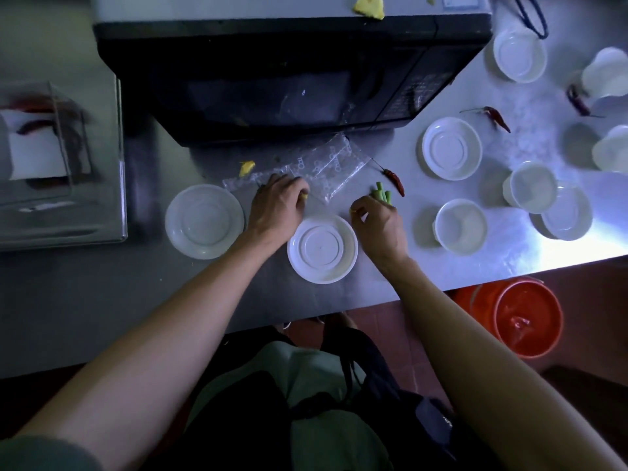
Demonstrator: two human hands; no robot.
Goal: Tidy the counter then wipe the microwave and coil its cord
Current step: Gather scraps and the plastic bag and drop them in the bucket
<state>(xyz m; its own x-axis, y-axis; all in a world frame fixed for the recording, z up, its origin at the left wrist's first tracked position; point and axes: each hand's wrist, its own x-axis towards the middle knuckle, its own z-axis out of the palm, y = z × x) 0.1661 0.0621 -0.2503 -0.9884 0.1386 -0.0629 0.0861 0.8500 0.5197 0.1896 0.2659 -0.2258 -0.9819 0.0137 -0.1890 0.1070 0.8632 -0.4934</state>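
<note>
The steel counter (pixel 339 294) fills the view, with the black microwave (pixel 272 79) sitting at its far edge and a yellow scrap (pixel 368 6) on its top. An orange bucket (pixel 528 321) waits on the floor off the counter's near right edge.

Count the white dishes: nine on the counter by my tally, some upside down, two at far right cropped and hard to read. One upturned bowl (pixel 322 248) sits right between the wrists. Dried red chillies: three clear on the counter, one (pixel 394 181) just beside the green stalks, one (pixel 498 117) further right, one by the far-right cup. One clear plastic bag (pixel 326 171) lies in front of the microwave, and another yellow scrap (pixel 246 168) just left of it.

The left hand (pixel 278 205) is on the bag's near edge, fingers curled down, apparently pinching a yellow bit (fingertips mostly hidden). The right hand (pixel 379 222) has its fingers gathered round a bunch of green stalks (pixel 383 195).

Risks, as I judge them: the slick bag could slide under the left hand, loose stalks could slip out of that bunch, and either forearm could knock the bowl between them towards the edge. The cord I cannot pick out for certain.
</note>
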